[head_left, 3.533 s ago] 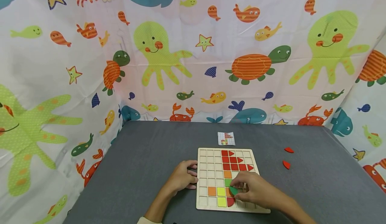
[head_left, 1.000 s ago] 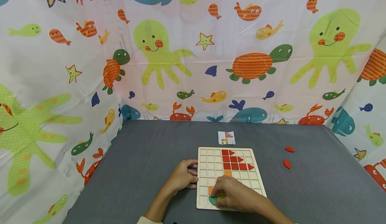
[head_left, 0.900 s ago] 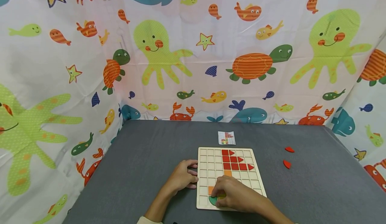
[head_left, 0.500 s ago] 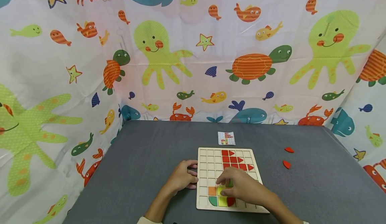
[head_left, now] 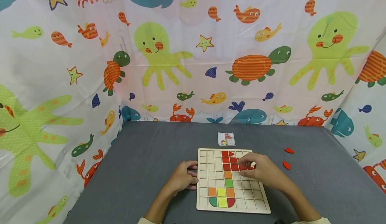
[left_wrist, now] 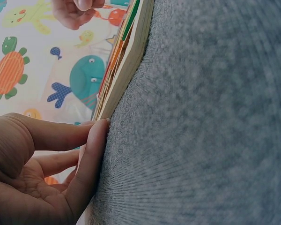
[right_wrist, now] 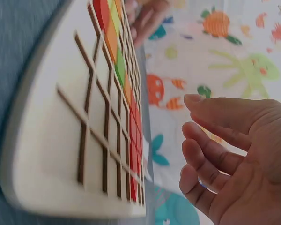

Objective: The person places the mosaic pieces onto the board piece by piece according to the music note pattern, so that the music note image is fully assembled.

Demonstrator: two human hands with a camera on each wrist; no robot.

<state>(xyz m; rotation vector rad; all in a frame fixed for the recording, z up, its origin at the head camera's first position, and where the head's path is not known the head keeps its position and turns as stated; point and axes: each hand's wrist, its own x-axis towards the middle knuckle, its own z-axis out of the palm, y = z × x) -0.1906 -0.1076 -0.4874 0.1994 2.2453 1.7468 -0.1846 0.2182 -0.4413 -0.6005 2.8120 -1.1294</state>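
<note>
A wooden grid board [head_left: 202,177] lies on the table with flat coloured tiles set in its cells. My left hand [head_left: 183,176] rests at the board's left side, fingertips touching its edge; the left wrist view shows thumb and finger [left_wrist: 86,164] against that edge. My right hand [head_left: 262,170] hovers over the board's right part, fingers loosely bent, nothing between them in the right wrist view [right_wrist: 243,154]. Below it, red tiles [head_left: 226,167] fill the upper rows, partly hidden. A green quarter-circle tile [head_left: 213,202] sits in the bottom row beside a yellow square [head_left: 222,202] and a red quarter-circle [head_left: 231,202].
Two loose red quarter-circle tiles [head_left: 286,165] lie on the grey table [head_left: 156,150] right of the board. A small printed pattern card [head_left: 226,139] lies behind the board. A sea-animal curtain [head_left: 193,83] hangs around the table's back and sides.
The right hand set the green quarter-circle tile into the bottom row's left cell, let go, then moved up and right across the board. The left hand stays in place.
</note>
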